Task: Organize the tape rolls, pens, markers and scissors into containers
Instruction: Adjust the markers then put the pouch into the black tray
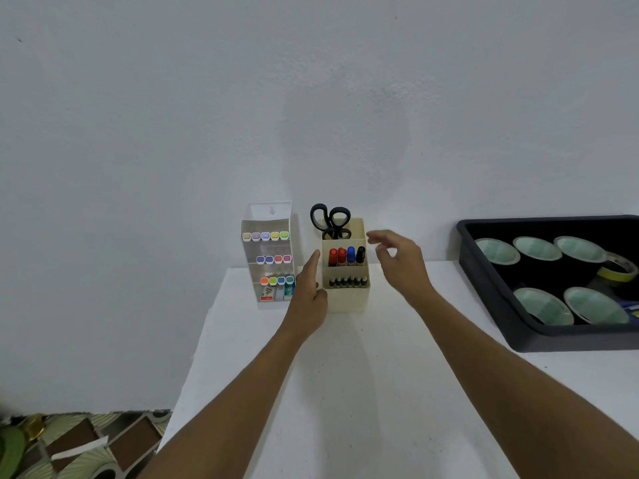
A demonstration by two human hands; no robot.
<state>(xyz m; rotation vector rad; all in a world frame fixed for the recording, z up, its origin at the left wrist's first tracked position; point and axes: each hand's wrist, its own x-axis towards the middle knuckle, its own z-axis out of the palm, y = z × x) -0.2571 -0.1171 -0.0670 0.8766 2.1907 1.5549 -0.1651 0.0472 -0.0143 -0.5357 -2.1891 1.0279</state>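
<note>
A cream stepped organizer (346,299) stands at the table's far edge. Black scissors (331,221) stick up from its back slot, red, blue and black markers (346,255) fill the middle, and several dark pens (347,281) the front. My left hand (308,292) lies flat against its left side with straight fingers. My right hand (397,259) hovers just right of it, fingers relaxed, holding nothing. A clear tiered case (269,252) to the left holds several coloured markers. A black tray (518,319) on the right contains several tape rolls (544,305).
The white table (363,392) ends at the wall just behind the containers and drops off on the left. A yellow tape roll (619,271) leans in the tray. A patterned floor with brown boxes (79,444) shows at lower left.
</note>
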